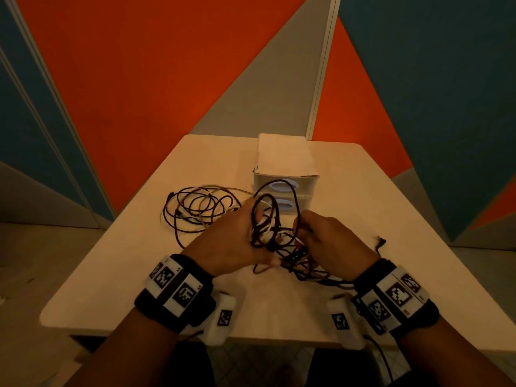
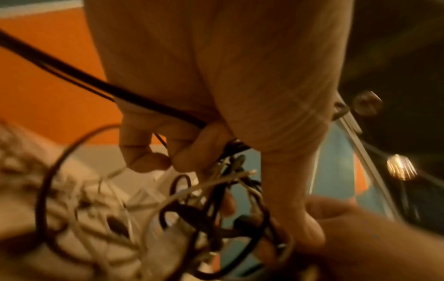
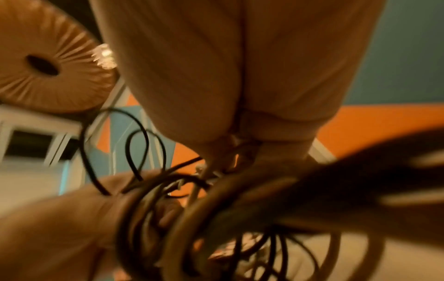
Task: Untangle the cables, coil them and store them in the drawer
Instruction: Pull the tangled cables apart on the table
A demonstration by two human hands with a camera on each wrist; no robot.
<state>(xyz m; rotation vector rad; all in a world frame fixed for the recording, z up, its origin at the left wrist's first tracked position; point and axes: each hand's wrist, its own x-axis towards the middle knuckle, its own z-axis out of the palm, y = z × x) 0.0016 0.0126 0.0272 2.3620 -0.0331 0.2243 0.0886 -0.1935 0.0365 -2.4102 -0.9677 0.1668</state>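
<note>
A tangle of dark and white cables is lifted just above the table between both hands. My left hand grips the bundle from the left, its fingers curled round the loops. My right hand pinches strands on the right side, the cables looped close under its palm. More dark and white cable lies in loose loops on the table to the left. A small white drawer unit with two shut drawers and oval handles stands behind the hands.
The pale table has rounded corners; its near edge runs under my wrists. A cable end sticks out near the right wrist. Orange, blue and grey wall panels stand behind the table.
</note>
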